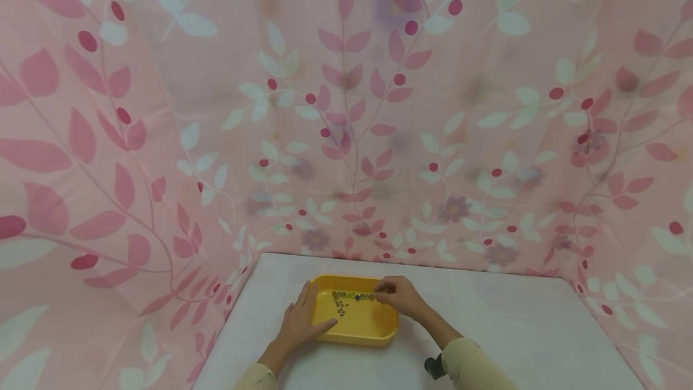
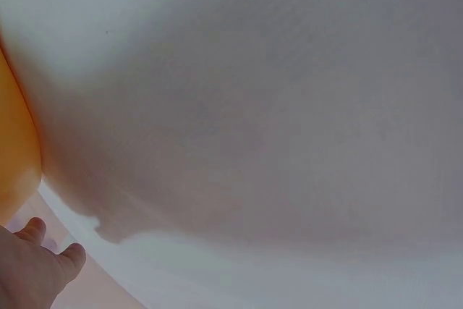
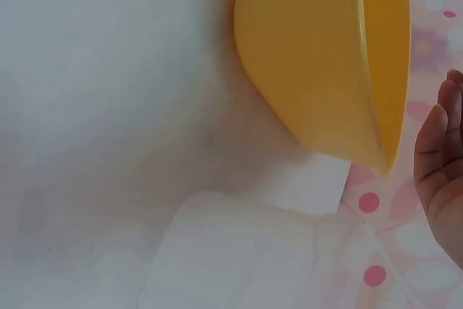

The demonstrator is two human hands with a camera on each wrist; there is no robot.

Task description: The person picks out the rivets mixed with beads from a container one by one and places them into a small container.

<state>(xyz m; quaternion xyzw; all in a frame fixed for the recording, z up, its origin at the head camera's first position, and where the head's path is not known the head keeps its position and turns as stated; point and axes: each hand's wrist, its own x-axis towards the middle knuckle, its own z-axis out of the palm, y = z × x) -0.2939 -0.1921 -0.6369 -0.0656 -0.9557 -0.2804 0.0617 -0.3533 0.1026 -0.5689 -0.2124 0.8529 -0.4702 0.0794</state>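
Note:
A yellow tray (image 1: 361, 339) sits on the white table (image 1: 514, 330), near its far edge. Several small dark beads (image 1: 352, 297) lie in the tray, some in a row along the far side. My left hand (image 1: 302, 319) rests flat on the tray's left rim with straight fingers. My right hand (image 1: 397, 295) hovers over the tray's far right part, fingers curled down at the right end of the bead row. The fingertips are too small to show whether they pinch a bead. In the right wrist view the tray (image 3: 318, 70) is seen from outside, with the right hand's fingers (image 3: 440, 153) beside it.
Pink fabric with a leaf pattern (image 1: 346, 107) walls the table at the back and on both sides. A small black object (image 1: 435, 367) sits by my right sleeve. The left wrist view shows mostly white table (image 2: 253, 121) and a sliver of tray (image 2: 14, 142).

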